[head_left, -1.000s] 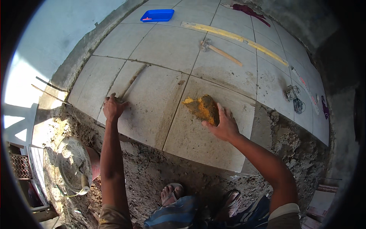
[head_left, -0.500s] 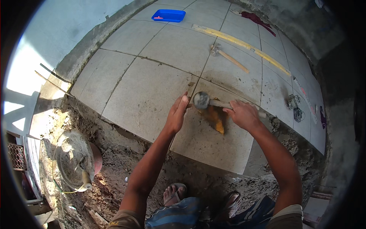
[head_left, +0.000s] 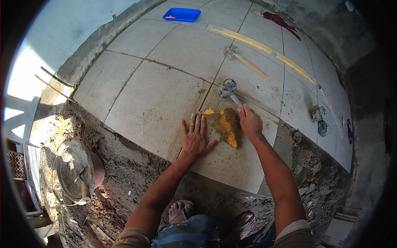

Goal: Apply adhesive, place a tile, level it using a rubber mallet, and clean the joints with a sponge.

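Observation:
My right hand [head_left: 250, 122] is wrapped round the handle of a mallet [head_left: 228, 88]. The mallet's dark, grey-smeared head is at the far end, near the joint between the tiles. Palm down, my left hand [head_left: 195, 138] lies with fingers spread across the seam between the near floor tile [head_left: 231, 169] and its left neighbour. Between my hands a dirty yellow-orange sponge [head_left: 225, 126] rests on the near tile. Its left corner is close to my left fingertips, and its right side is beside my right hand.
Beyond lie a wooden-handled hammer [head_left: 247, 63], a long yellow level [head_left: 262, 48], a blue tray [head_left: 182, 15] and a dark red cloth [head_left: 281, 24]. A mortar bucket [head_left: 97, 169] with a trowel [head_left: 85, 193] stands at left. Rough mortar [head_left: 140, 165] borders the tiles.
My left hand has gone from raised on edge to flat on the tiles, nearer me. The mallet's head has swung farther away, uncovering the sponge.

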The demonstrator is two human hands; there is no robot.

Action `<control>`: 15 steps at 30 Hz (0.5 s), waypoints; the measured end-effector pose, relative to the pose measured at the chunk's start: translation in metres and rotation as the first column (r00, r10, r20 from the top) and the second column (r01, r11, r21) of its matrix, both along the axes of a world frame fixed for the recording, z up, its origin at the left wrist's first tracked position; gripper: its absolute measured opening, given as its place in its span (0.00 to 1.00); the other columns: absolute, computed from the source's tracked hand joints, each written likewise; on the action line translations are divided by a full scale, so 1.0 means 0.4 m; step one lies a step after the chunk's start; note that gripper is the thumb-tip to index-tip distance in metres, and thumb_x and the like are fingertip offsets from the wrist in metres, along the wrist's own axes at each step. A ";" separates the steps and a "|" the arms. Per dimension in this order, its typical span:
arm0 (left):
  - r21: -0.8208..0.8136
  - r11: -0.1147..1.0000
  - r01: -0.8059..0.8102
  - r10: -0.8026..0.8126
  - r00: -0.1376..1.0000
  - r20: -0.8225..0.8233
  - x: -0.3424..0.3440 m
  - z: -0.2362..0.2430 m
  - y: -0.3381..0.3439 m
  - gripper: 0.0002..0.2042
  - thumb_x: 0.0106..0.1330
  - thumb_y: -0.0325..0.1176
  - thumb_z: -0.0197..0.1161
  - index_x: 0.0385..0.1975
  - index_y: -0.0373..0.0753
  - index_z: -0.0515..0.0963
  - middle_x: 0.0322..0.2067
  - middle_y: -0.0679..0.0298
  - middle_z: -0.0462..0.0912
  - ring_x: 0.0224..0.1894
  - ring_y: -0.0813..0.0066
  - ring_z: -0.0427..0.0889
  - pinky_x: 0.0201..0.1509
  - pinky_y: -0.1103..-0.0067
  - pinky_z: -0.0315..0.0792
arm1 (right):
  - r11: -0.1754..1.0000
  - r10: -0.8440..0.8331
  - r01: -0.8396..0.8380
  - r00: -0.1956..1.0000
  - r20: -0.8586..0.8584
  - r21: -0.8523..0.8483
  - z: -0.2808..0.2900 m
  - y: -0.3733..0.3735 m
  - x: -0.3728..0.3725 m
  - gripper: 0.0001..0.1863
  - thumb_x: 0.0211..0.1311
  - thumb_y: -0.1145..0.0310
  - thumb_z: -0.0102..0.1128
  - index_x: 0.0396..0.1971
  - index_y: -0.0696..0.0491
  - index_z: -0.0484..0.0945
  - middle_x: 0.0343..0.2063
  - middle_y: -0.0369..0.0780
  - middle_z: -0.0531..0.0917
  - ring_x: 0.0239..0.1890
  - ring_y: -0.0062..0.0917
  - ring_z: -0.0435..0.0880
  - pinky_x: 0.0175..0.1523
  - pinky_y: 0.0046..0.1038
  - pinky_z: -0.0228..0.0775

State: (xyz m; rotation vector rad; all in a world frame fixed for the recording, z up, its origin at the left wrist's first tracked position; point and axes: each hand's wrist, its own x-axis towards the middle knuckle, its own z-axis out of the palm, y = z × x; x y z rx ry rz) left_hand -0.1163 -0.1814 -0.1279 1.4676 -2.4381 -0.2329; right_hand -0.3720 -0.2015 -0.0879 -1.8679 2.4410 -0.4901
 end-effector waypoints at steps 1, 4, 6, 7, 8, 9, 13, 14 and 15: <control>-0.002 1.000 -0.004 0.004 1.000 0.002 -0.001 0.004 0.000 0.55 0.68 0.77 0.43 0.79 0.30 0.53 0.80 0.47 0.53 0.84 0.51 0.43 0.80 0.40 0.29 | 1.000 0.004 -0.004 1.000 0.002 -0.002 -0.010 -0.002 -0.002 0.25 0.78 0.46 0.53 0.57 0.52 0.83 0.43 0.50 0.89 0.43 0.50 0.88 0.48 0.47 0.80; 0.001 1.000 -0.014 0.014 1.000 0.017 -0.003 0.007 0.005 0.55 0.67 0.78 0.42 0.79 0.31 0.54 0.80 0.50 0.53 0.84 0.52 0.44 0.80 0.40 0.29 | 0.999 -0.028 0.028 1.000 -0.003 -0.047 -0.021 -0.002 -0.002 0.27 0.77 0.44 0.52 0.58 0.51 0.83 0.44 0.50 0.89 0.44 0.50 0.88 0.51 0.47 0.80; 0.015 1.000 -0.009 0.009 1.000 -0.007 0.008 -0.005 0.004 0.55 0.67 0.78 0.43 0.78 0.30 0.54 0.79 0.47 0.53 0.84 0.51 0.43 0.80 0.40 0.28 | 1.000 -0.013 0.013 1.000 0.003 -0.019 -0.010 -0.005 0.013 0.28 0.77 0.44 0.53 0.58 0.51 0.83 0.44 0.50 0.89 0.46 0.50 0.88 0.52 0.48 0.79; 0.017 1.000 -0.020 0.020 1.000 -0.004 0.010 -0.001 0.006 0.55 0.67 0.78 0.43 0.78 0.30 0.54 0.79 0.47 0.53 0.84 0.51 0.43 0.80 0.40 0.28 | 1.000 -0.002 0.003 1.000 0.006 -0.017 0.000 -0.003 0.020 0.28 0.77 0.44 0.53 0.58 0.51 0.83 0.44 0.50 0.89 0.46 0.50 0.88 0.52 0.48 0.79; 0.025 1.000 -0.013 0.013 1.000 -0.006 0.005 0.002 0.006 0.56 0.67 0.78 0.43 0.79 0.30 0.53 0.80 0.47 0.53 0.84 0.51 0.42 0.80 0.41 0.27 | 0.999 -0.023 0.025 0.999 0.048 -0.044 0.010 0.003 0.022 0.27 0.77 0.45 0.53 0.59 0.52 0.83 0.45 0.50 0.89 0.46 0.50 0.88 0.52 0.47 0.79; 0.036 0.999 -0.007 0.007 1.000 -0.008 0.003 0.002 0.006 0.56 0.67 0.79 0.44 0.79 0.30 0.53 0.80 0.47 0.52 0.84 0.51 0.42 0.80 0.41 0.27 | 0.997 -0.042 0.048 0.995 0.090 -0.067 0.017 0.008 0.026 0.27 0.77 0.45 0.53 0.59 0.52 0.82 0.45 0.51 0.89 0.47 0.51 0.88 0.51 0.47 0.79; 0.054 0.997 -0.047 0.048 0.998 -0.030 0.019 -0.002 0.004 0.57 0.66 0.78 0.46 0.79 0.30 0.51 0.81 0.47 0.50 0.84 0.50 0.40 0.81 0.42 0.28 | 0.987 0.100 -0.080 0.984 0.145 -0.143 0.083 0.008 0.060 0.27 0.77 0.46 0.55 0.59 0.52 0.82 0.46 0.50 0.89 0.48 0.50 0.88 0.52 0.46 0.79; 0.072 0.996 -0.053 0.054 0.998 -0.024 0.045 -0.001 -0.005 0.57 0.66 0.78 0.46 0.79 0.30 0.51 0.81 0.47 0.50 0.84 0.50 0.40 0.81 0.42 0.28 | 0.988 0.103 -0.085 0.983 0.151 -0.125 0.109 -0.004 0.081 0.27 0.77 0.46 0.55 0.59 0.52 0.82 0.46 0.50 0.89 0.48 0.50 0.88 0.52 0.46 0.79; 0.032 0.993 -0.117 0.118 0.992 -0.034 0.085 0.002 -0.021 0.55 0.67 0.78 0.45 0.79 0.32 0.52 0.80 0.48 0.51 0.84 0.49 0.41 0.81 0.41 0.30 | 0.981 0.171 -0.154 0.973 0.155 -0.116 0.160 -0.017 0.119 0.26 0.77 0.47 0.55 0.59 0.51 0.82 0.46 0.49 0.89 0.48 0.49 0.88 0.51 0.46 0.79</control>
